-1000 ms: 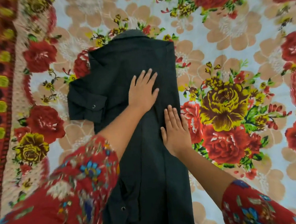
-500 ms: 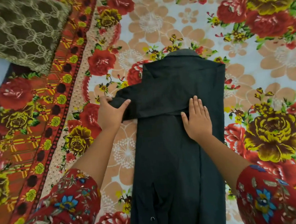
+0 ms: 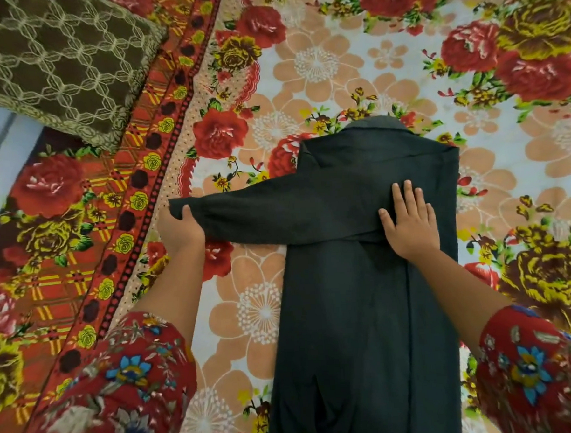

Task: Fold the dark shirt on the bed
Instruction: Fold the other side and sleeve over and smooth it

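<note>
Across the red-and-peach floral bedsheet (image 3: pixel 385 62), working on a dark grey fabric shirt (image 3: pixel 348 312) lying lengthwise mid-bed, collar farthest, well apart from an olive lattice-patterned cushion (image 3: pixel 57 62). Gripping the outstretched sleeve (image 3: pixel 261 214) by its end in the curled left hand (image 3: pixel 179 232); pressing the right hand (image 3: pixel 408 224) flat, fingers straight, on the shirt.

Shirt (image 3: pixel 365 311) on bedspread (image 3: pixel 335 64), centre; sleeve (image 3: pixel 261 214) extends left; cushion (image 3: pixel 54 63) behind, far left, well apart.
</note>
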